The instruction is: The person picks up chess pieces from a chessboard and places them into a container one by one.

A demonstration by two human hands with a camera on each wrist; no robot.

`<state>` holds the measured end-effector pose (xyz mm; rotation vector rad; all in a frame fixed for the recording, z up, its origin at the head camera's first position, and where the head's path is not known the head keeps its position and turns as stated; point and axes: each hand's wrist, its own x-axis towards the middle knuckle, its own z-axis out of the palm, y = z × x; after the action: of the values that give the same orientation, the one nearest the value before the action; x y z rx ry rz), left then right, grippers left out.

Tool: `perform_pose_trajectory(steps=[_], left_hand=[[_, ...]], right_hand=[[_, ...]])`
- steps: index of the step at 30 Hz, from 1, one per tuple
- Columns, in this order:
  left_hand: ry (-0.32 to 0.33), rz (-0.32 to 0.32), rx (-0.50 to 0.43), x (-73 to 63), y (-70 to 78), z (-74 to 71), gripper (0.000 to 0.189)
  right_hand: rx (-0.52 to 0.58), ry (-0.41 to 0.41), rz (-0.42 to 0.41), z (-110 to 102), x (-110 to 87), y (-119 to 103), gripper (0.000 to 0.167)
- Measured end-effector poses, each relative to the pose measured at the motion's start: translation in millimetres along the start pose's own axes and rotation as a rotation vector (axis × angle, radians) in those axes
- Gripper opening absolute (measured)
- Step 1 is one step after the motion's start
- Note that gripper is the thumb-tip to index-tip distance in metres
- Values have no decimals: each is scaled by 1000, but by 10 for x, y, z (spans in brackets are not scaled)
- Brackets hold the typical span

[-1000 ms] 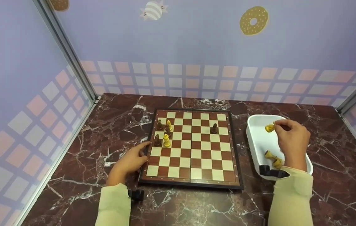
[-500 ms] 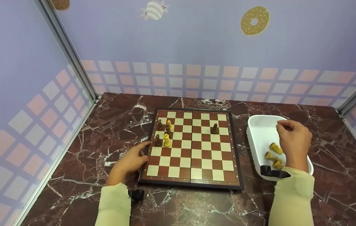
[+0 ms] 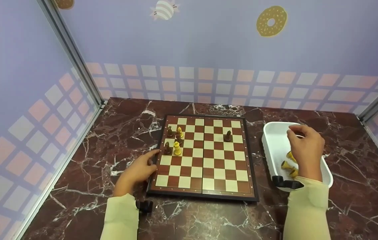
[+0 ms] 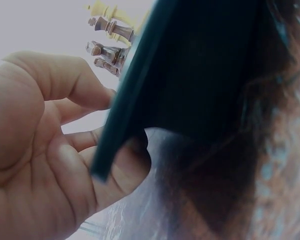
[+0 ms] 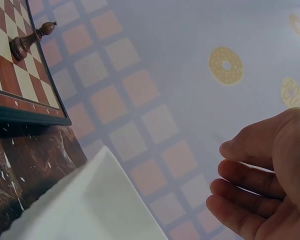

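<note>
A folding chessboard point(image 3: 214, 173) lies on the marble tabletop. My left hand point(image 3: 139, 171) grips its left edge, thumb on top and fingers beneath in the left wrist view. Near that edge stand two yellow chess pieces point(image 3: 177, 149) and several dark ones point(image 3: 167, 149). A dark bishop point(image 5: 25, 44) stands alone on the right half. My right hand point(image 3: 308, 146) is above the white tray point(image 3: 275, 138), fingers loosely bent and holding nothing. Several yellow chess pieces point(image 3: 286, 165) lie tipped over in the tray, partly hidden by this hand.
Dark red marble tabletop point(image 3: 202, 220) surrounds the board and tray. A patterned wall point(image 3: 209, 40) closes off the back, with panels point(image 3: 42, 110) at the sides. The tray's raised rim stands just right of the board.
The right hand has let go of a yellow chess piece, which dropped into the tray beside the others. It then shifted slightly left. The left hand has stayed at the board's edge.
</note>
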<state>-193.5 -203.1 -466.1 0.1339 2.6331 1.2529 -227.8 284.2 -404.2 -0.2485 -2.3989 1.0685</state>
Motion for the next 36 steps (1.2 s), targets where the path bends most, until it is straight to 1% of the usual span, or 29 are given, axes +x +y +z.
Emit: perform_pose_trajectory(steps=[9,15,20,24,36], left_hand=[[3,-1,-3,-1,-5,-3,69],[4,-6,-13,-9,-1,1,69],[-4,-11,-26,-12,-8,-2,69],[-12,-2,-21,-5,-7,-4,67],[-1,1,-8,-8,4,-3,68]], right_hand=[[50,-3,-21,138,2,-89,30],[96,16,-71,231,-19,-146,27],[120,-14,-94,321,-32,-169,30],[145,-40,-115,390,-43,-164,34],[210,-46,-184,527,-45,-193,35]])
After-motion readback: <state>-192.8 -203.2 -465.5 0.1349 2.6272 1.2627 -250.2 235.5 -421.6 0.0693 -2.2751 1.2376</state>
